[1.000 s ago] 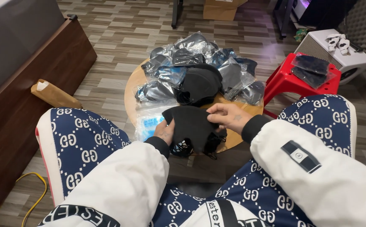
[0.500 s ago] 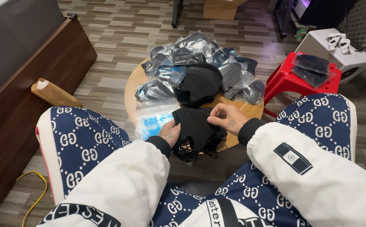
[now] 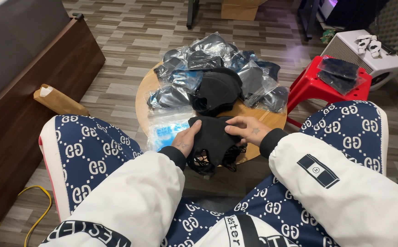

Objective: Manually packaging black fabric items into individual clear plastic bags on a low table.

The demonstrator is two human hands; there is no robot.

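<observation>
Seen from above, seated at a round table (image 3: 142, 98): left hand (image 3: 186, 142) and right hand (image 3: 247, 130) both gripping a black garment (image 3: 212, 139) between them, at the table's near edge, over the lap. Left fingers curled onto the cloth's left side, right fingers pinching its upper right edge. Lacy black trim hanging below the hands. Just beyond, a second black bundle (image 3: 217, 91) on the table, ringed by clear bags (image 3: 208, 52) of dark items. Flat clear packet (image 3: 167, 128) with a blue insert just left of the left hand. Off to the right, a red stool (image 3: 309, 84) bearing another bagged item (image 3: 341, 73). White sleeves, blue patterned trousers in the foreground.
</observation>
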